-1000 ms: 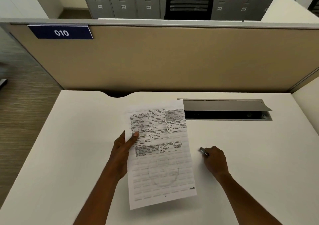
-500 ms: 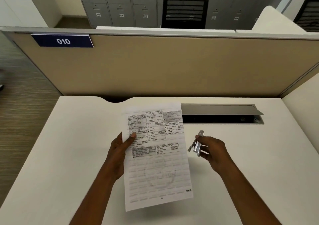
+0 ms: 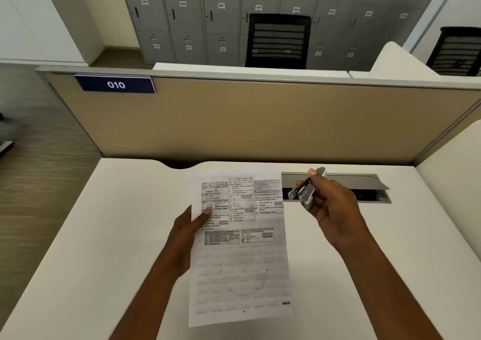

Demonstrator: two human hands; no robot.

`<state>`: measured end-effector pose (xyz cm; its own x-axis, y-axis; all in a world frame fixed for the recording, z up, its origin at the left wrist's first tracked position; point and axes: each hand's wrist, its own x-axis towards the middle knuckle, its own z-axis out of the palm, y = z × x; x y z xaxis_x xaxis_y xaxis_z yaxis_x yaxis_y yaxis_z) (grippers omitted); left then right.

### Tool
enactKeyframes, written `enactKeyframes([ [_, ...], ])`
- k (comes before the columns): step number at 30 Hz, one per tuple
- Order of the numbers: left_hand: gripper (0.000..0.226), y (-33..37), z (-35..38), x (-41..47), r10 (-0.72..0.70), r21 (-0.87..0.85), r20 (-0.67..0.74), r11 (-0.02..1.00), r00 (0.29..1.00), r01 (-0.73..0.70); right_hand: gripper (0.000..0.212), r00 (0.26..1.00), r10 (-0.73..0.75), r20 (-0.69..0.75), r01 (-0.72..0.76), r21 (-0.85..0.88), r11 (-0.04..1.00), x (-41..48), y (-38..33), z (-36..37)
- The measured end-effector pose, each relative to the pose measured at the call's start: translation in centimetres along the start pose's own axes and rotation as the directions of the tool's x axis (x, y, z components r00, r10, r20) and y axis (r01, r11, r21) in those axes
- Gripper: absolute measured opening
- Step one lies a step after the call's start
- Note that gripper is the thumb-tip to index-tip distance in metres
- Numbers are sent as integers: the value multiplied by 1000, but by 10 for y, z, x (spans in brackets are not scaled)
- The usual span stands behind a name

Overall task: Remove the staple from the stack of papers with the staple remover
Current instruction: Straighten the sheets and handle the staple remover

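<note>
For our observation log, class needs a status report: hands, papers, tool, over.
Left hand grips stack of papers by left edge. Right hand holds staple remover, apart from papers. Staple not discernible.

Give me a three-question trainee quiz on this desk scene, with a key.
1. True or false: the staple remover lies on the desk.
2. Which hand holds the papers: A left, B right, C both?
3. Fill in: the blue sign on the partition reads ___.
Key: 1 false, the right hand grips it in the air. 2 A, the left hand. 3 010.
</note>
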<state>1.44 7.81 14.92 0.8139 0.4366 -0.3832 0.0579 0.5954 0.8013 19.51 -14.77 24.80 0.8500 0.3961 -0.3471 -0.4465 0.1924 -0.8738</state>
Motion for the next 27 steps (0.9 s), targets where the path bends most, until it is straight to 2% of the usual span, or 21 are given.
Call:
enactKeyframes([
  [11, 27, 5, 5, -9, -13, 11, 64, 1000, 998, 12, 53, 998, -51, -42, 56, 106, 993, -13, 18, 46],
  [16, 27, 6, 4, -14, -17, 6, 75, 1000, 997, 17, 37, 997, -76, -8, 76, 90, 993, -16, 26, 51],
  [21, 25, 9, 3, -20, -15, 13, 96, 1000, 995, 14, 51, 997, -70, 35, 68, 63, 996, -17, 29, 54],
  [24, 23, 12, 5, -24, -21, 27, 106, 999, 994, 18, 48, 991, -49, 121, 41, 65, 997, -17, 27, 54],
  [27, 25, 13, 6, -26, -18, 38, 123, 999, 992, 13, 48, 978, -24, 208, 26, -3, 1000, -19, 26, 57],
])
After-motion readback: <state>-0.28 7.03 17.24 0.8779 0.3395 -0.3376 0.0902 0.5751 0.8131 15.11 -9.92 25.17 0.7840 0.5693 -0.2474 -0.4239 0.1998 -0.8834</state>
